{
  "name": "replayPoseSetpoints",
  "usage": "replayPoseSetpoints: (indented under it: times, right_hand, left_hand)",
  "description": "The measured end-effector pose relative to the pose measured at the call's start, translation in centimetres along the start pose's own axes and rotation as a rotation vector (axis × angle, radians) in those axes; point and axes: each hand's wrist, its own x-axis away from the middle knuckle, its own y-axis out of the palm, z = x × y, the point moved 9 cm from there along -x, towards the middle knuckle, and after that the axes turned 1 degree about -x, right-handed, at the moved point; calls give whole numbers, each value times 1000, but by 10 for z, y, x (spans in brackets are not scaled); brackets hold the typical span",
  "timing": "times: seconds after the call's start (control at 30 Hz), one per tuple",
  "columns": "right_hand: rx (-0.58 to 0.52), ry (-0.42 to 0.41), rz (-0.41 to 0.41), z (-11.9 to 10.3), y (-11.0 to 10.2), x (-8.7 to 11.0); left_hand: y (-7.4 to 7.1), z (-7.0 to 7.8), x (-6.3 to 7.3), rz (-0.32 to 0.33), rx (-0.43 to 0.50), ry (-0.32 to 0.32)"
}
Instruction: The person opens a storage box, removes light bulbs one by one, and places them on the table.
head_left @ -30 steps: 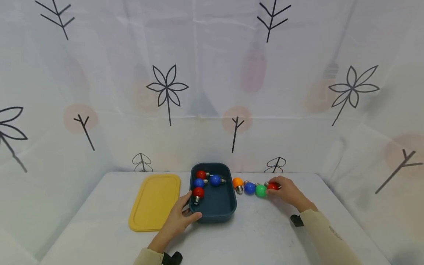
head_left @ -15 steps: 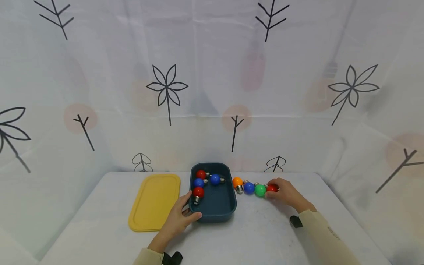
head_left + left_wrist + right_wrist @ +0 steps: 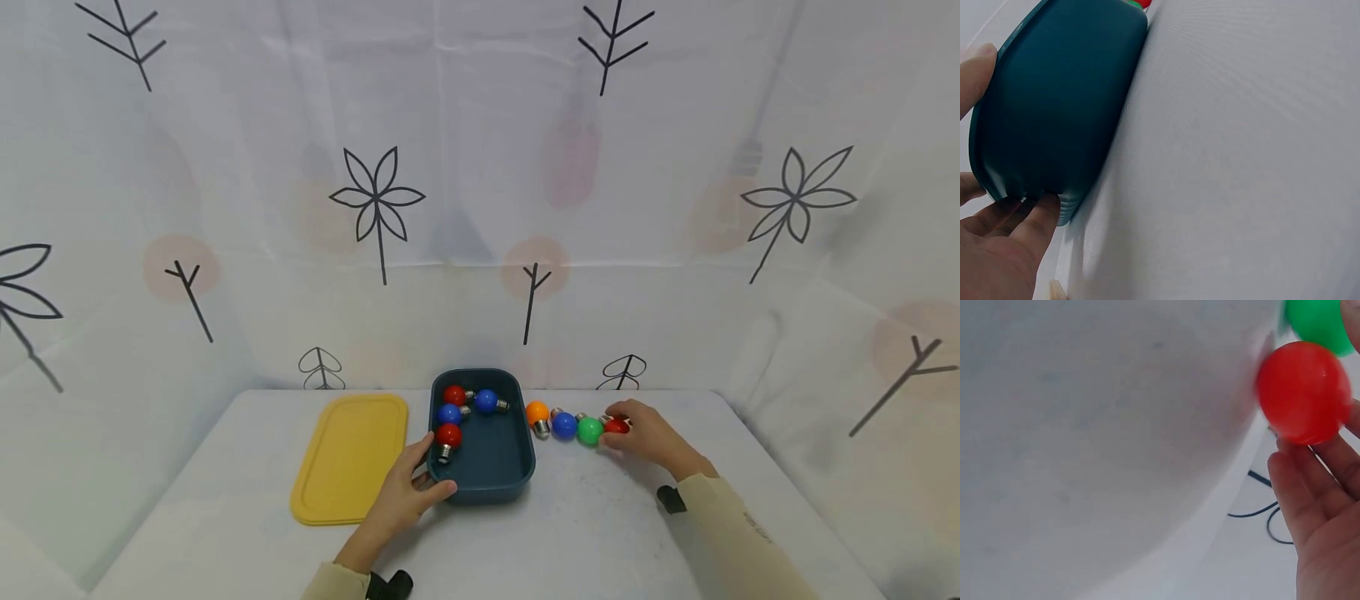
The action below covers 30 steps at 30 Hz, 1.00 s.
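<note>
My left hand holds the near left corner of a dark blue plastic bin, thumb at the near side and fingers along the left wall. Inside the bin lie two red toy bulbs and two blue bulbs, all with silver screw bases. To the bin's right, my right hand grips a red bulb, partly hidden by the fingers in the head view. Close against it sits a green bulb, then a blue bulb and an orange bulb, in a row on the table.
A yellow tray or lid lies flat on the white table, left of the bin. Behind the table hangs a white cloth printed with plant drawings. A dark wrist camera is strapped to the left wrist.
My right hand has shifted slightly left and down with the red bulb, bringing it lower beside the green one. The left hand and the bin have stayed in place.
</note>
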Motion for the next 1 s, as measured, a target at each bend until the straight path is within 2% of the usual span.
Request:
replayPoseSetpoints:
  times: [0.2, 0.4, 0.8, 1.0]
  right_hand:
    - [19, -32, 6, -19, -6, -5]
    - [35, -78, 18, -49, -8, -14]
    - [14, -213, -3, -118, 13, -33]
    - [77, -302, -31, -155, 25, -37]
  left_hand:
    - [0, 0, 0, -2, 5, -13]
    - [0, -1, -1, -5, 2, -17]
    - [0, 0, -1, -3, 2, -12]
    - [0, 0, 0, -3, -2, -9]
